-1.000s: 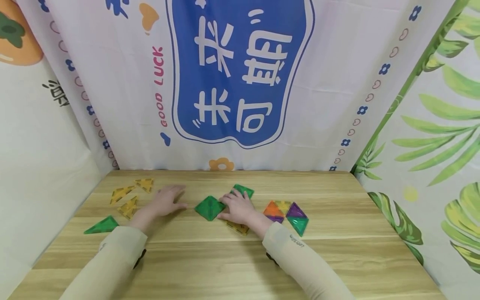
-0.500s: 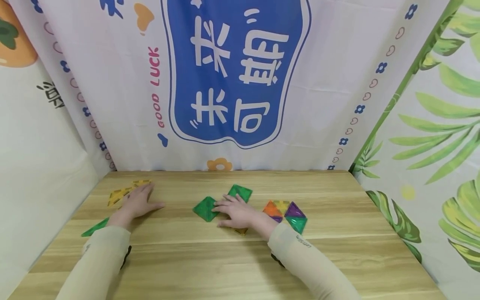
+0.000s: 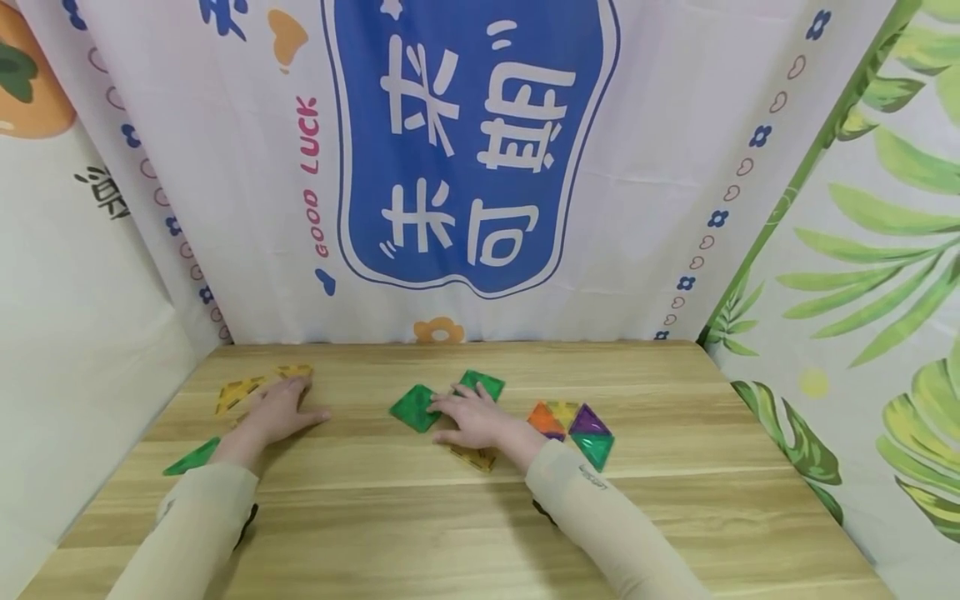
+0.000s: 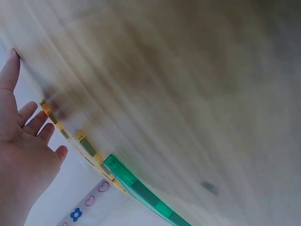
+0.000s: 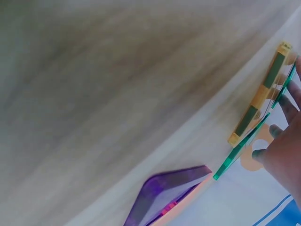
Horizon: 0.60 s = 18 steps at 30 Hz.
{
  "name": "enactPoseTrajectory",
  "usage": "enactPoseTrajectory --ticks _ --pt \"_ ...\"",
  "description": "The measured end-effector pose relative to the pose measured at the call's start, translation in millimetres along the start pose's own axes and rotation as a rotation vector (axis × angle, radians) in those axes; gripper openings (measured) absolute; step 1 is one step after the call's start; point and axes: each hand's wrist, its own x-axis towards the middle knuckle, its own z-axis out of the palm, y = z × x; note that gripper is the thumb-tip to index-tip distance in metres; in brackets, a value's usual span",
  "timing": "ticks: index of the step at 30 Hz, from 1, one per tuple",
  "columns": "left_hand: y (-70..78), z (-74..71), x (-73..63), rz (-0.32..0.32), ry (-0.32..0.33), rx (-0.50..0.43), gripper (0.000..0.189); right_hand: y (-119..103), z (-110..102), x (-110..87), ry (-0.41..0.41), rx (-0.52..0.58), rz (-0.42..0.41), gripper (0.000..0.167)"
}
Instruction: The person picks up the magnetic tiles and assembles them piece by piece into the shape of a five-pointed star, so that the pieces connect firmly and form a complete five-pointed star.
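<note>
Green diamond: the translucent green diamond-shaped plastic tile (image 3: 411,408) lies near the middle of the pale wood-grain tabletop (image 3: 390,533), left corner exposed, right corner under fingertips.
Left hand: the person's left hand (image 3: 279,408) is well left of the green diamond, thumb held wide of the fingers; whether it touches a tile cannot be told.
Right hand: the right hand (image 3: 476,420) is just right of the green diamond, fingers extended and spread, fingertips resting at its right corner.
Yellow tiles: translucent yellow triangular plastic tiles (image 3: 238,392) lie far left of the green diamond, partly covered by the left hand.
Long green triangle: a narrow green triangular plastic tile (image 3: 192,457) lies left of the green diamond and nearer the person.
Second green tile: a green four-sided plastic tile (image 3: 489,384) lies beyond and right of the green diamond, partly under the right fingers.
Coloured cluster: orange (image 3: 545,417), purple (image 3: 588,421) and blue-green (image 3: 595,448) triangular plastic tiles sit well right of the green diamond, the last two edge to edge.
Moving room: bare wood spans from the green diamond to the left hand, and broadly towards the person.
Back edge: beyond the green diamond, the tabletop meets a white printed cloth (image 3: 637,267).
</note>
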Motion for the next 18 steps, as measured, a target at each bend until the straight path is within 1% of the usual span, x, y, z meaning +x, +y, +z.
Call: enactPoseTrajectory --ticks 3,7,13,18 --pt "2.5 1.4 -2.4 0.024 0.010 0.001 0.083 0 0 2.7 -0.004 0.000 0.023 0.055" --pt "10.5 1.2 -6.1 0.055 0.019 0.016 0.077 0 0 5.7 -0.004 -0.002 0.039 0.056" --pt "25.8 3.0 -12.3 0.098 0.018 0.039 0.079 1 -3 6.7 -0.024 0.039 0.053 0.060" --pt "37.2 4.3 -18.5 0.127 0.013 0.046 0.079 1 -3 6.7 -0.036 0.033 0.049 0.068"
